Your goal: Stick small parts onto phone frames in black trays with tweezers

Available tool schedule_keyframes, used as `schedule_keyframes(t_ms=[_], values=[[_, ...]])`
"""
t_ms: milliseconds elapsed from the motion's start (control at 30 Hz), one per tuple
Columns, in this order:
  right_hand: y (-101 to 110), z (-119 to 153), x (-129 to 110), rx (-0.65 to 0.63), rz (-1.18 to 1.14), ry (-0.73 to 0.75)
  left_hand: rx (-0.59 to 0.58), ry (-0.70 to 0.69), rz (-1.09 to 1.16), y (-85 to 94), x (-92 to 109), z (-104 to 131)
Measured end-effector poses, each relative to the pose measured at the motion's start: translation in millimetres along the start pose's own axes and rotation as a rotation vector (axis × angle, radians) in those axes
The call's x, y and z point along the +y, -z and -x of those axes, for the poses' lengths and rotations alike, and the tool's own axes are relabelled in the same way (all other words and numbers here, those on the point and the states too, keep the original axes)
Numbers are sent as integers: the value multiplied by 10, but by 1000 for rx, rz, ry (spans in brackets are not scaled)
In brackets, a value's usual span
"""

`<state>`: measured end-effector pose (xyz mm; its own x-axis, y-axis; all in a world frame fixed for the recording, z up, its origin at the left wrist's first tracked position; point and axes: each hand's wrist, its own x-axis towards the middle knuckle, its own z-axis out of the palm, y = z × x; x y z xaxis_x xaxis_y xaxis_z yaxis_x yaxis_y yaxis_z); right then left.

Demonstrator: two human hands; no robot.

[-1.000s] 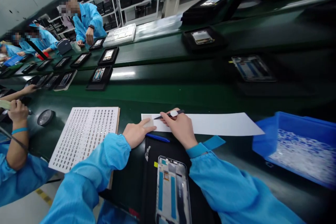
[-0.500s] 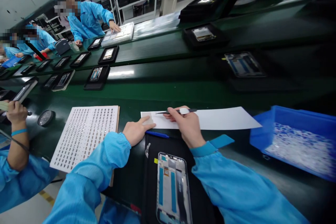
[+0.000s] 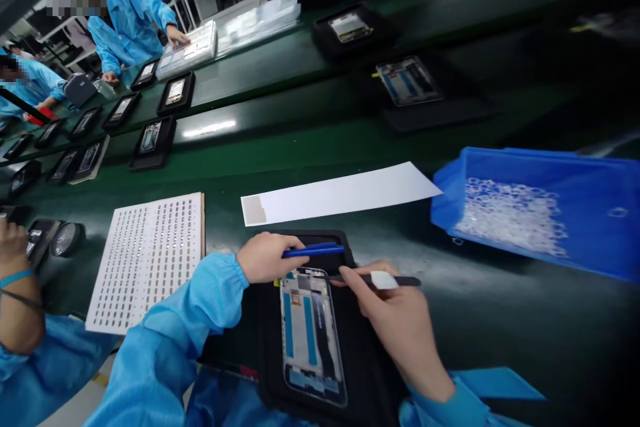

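My left hand (image 3: 267, 257) pinches a blue stick-like tool (image 3: 320, 250), perhaps a pry stick, above the top edge of a phone frame (image 3: 313, 340). The frame lies in a black tray (image 3: 270, 347) and carries blue strips and a dark ribbon. In my right hand (image 3: 395, 313) is a pair of dark tweezers (image 3: 407, 281) with a white wrap; their tips reach the frame's top right part. Whether the tips hold anything is too small to tell. Beyond the hands lies a white paper strip (image 3: 335, 193) with a grey patch at its left end.
A white board (image 3: 145, 260) with rows of small dark parts stands to the left. At right is a blue bin (image 3: 450, 207) holding many small clear pieces. More phone frames in black trays (image 3: 153, 140) line the green bench. A co-worker's arm (image 3: 20, 307) is at far left.
Both hands have come back from the paper strip to the phone frame. My left hand has picked up the blue tool from the tray. The view has shifted rightward.
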<state>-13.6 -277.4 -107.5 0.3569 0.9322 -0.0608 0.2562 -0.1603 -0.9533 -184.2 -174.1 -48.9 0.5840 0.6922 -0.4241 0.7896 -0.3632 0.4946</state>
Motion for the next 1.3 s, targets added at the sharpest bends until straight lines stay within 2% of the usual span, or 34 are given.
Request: schedule_keyframes(t_ms=[100, 200, 1067, 1300], values=[[-24, -25, 22, -5, 42, 15, -76, 26, -61, -50, 34, -73], [-27, -34, 63, -9, 55, 3, -94, 24, -94, -72, 2, -109], [-28, -24, 107, -29, 97, 17, -124, 35, -126, -60, 32, -107], [-22, -3, 79, -30, 134, 38, -114, 93, -188, -93, 105, -97]])
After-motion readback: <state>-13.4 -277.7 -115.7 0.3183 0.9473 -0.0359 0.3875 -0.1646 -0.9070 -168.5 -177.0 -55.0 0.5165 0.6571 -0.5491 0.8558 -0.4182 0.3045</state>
